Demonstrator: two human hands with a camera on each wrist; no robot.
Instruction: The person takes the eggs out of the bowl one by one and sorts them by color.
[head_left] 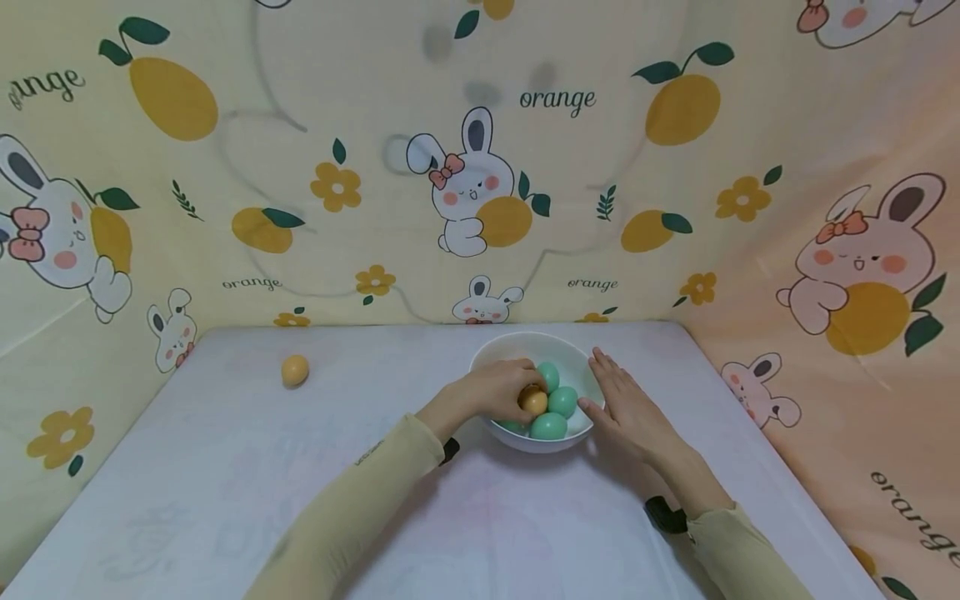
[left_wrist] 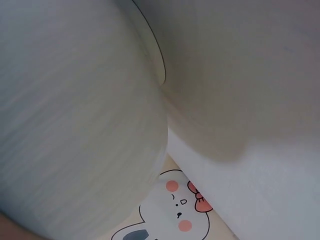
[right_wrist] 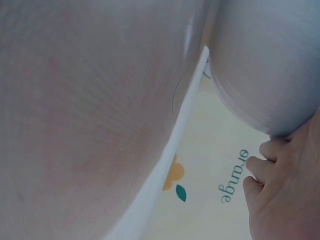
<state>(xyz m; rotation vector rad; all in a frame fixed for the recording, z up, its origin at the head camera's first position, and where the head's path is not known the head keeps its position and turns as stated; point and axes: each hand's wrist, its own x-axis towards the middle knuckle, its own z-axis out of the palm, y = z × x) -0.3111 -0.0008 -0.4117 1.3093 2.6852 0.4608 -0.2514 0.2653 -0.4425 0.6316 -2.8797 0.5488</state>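
Note:
A white bowl (head_left: 537, 446) holds several green eggs (head_left: 549, 426) and one yellow-orange egg (head_left: 533, 402). My left hand (head_left: 501, 390) reaches over the bowl's left rim, its thumb and fingers curled round the yellow-orange egg among the green ones. Against the bowl's right side lies my right hand (head_left: 632, 410), fingers extended and thumb at the rim. The right wrist view shows the curved outer wall of the bowl (right_wrist: 270, 65) with the right fingers (right_wrist: 262, 167) touching it. In the left wrist view the bowl's wall (left_wrist: 85, 120) fills the left side, and the left hand's fingers are hidden.
A second yellow-orange egg (head_left: 295, 370) lies by itself at the back left of the white-covered table (head_left: 225, 467). A cloth backdrop (head_left: 337, 92) printed with rabbits and oranges rises behind the table and along both sides.

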